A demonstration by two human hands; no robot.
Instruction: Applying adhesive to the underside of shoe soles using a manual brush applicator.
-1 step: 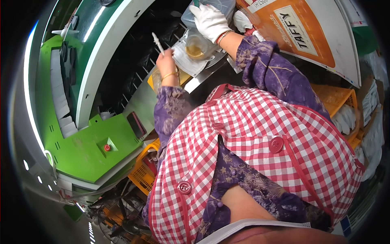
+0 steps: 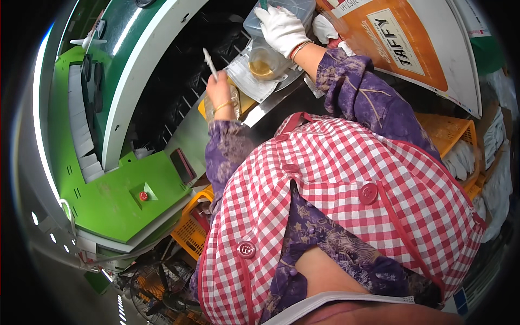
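My left hand, bare with a bracelet at the wrist, is closed around a slim white stick-like tool that points away from me. It is over the work surface, beside a clear plastic bottle-like container. My right hand, in a white glove, is at a translucent plastic box. Its fingers are closed on a slim green object, cut off by the top edge. Between the hands, a clear cup with yellowish-brown contents stands on white printed sheets.
Curving along the left is a machine with a white rim and black bed; its green panel bears a red button. An orange-and-white carton stands at the right. Yellow crates and a fan are lower.
My left hand has drawn back slightly toward me with the white stick-like tool. My gloved right hand stays almost where it was.
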